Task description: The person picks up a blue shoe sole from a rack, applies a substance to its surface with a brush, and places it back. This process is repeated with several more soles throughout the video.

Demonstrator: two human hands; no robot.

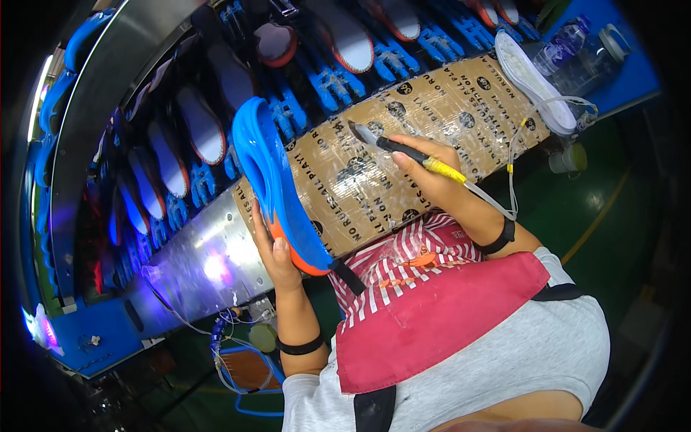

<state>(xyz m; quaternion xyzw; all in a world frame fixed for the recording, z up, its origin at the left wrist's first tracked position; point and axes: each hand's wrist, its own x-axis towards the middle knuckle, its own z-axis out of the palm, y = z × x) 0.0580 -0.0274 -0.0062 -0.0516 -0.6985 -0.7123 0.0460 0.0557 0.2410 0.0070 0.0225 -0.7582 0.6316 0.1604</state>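
My left hand [279,261] is closed around the lower end of a blue shoe sole [277,176] with an orange heel part. The sole stands tilted on its side, its hollow inner face turned partly toward the right. In my right hand [435,173] is a glue brush [403,149] with a black handle and yellow tape, fed by a thin clear tube [489,200]. The brush's bristles point up and left, above the cardboard [403,187] with dark print that covers the bench. Brush and sole are apart.
Behind the cardboard runs a rack of blue holders [335,83] bearing several shoe uppers [201,126]. A white sole [529,79] lies at the right end, beside a clear plastic bottle [561,47] and a jug [601,61]. Bare metal [216,270] continues at the left.
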